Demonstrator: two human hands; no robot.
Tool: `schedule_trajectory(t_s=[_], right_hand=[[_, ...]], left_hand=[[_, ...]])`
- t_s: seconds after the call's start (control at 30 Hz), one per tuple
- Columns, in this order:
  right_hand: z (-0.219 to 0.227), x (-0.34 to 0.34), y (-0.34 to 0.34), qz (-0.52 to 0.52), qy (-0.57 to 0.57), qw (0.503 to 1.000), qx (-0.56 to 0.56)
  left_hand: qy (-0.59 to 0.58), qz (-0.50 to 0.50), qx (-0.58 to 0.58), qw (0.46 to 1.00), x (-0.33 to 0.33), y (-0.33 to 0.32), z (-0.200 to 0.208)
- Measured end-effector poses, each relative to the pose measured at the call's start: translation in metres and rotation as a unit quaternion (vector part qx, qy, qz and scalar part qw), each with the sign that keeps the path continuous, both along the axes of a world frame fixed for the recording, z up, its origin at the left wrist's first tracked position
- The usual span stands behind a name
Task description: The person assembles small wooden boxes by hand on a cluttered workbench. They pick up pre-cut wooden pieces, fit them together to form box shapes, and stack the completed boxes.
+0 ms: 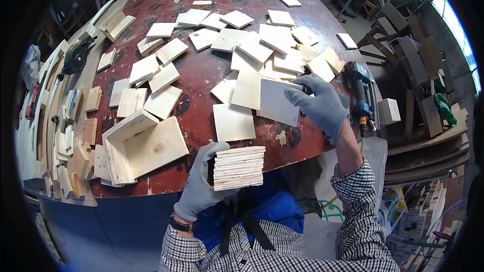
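My left hand (pixel 201 181), in a grey knit glove, is wrapped round a neat stack of thin wooden squares (pixel 239 169) in front of my body, just off the table's near edge. My right hand (pixel 320 103), gloved too, reaches over the table with thumb and fingers closed on the upper right corner of a pale wooden square (pixel 280 103). That square overlaps another wooden square (pixel 246 90) on its left. A loose wooden square (pixel 234 122) lies flat between my hands. More squares are heaped just beyond my right hand.
The dark red table (pixel 212 78) is strewn with loose wooden squares. A wooden corner assembly (pixel 151 146) stands at the near left. A power tool with a hose (pixel 359 90) lies at the right edge. Wood offcuts and a black tool (pixel 78 55) line the left side.
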State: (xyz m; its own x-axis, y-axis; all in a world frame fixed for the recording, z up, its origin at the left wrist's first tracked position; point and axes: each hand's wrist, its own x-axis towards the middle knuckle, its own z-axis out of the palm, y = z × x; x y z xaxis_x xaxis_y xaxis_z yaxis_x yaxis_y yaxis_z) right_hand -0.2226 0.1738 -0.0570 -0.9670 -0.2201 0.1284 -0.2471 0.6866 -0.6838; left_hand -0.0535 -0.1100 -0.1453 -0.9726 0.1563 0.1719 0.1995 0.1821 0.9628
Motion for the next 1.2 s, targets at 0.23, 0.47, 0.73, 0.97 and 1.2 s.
schedule_trajectory(t_s=[0.23, 0.47, 0.73, 0.97, 1.2], right_hand=[[-0.032, 0.003, -0.004, -0.019, 0.338, 0.914, 0.224], [-0.046, 0.005, -0.064, 0.284, 0.215, 0.878, 0.321], [-0.056, -0.013, -0.049, 0.274, 0.229, 0.928, 0.103], [-0.058, -0.018, -0.039, 0.283, 0.233, 0.929, 0.054], [-0.058, -0.017, -0.031, 0.302, 0.214, 0.927, 0.066]], left_hand=[[0.035, -0.015, -0.040, 0.998, -0.002, -0.003, 0.000], [0.016, -0.003, -0.040, 0.999, 0.003, -0.005, 0.003], [0.053, -0.009, -0.055, 0.997, -0.001, -0.003, 0.002], [0.046, -0.012, -0.030, 0.998, -0.001, -0.003, 0.000], [0.051, -0.010, -0.035, 0.998, -0.002, -0.002, 0.001]])
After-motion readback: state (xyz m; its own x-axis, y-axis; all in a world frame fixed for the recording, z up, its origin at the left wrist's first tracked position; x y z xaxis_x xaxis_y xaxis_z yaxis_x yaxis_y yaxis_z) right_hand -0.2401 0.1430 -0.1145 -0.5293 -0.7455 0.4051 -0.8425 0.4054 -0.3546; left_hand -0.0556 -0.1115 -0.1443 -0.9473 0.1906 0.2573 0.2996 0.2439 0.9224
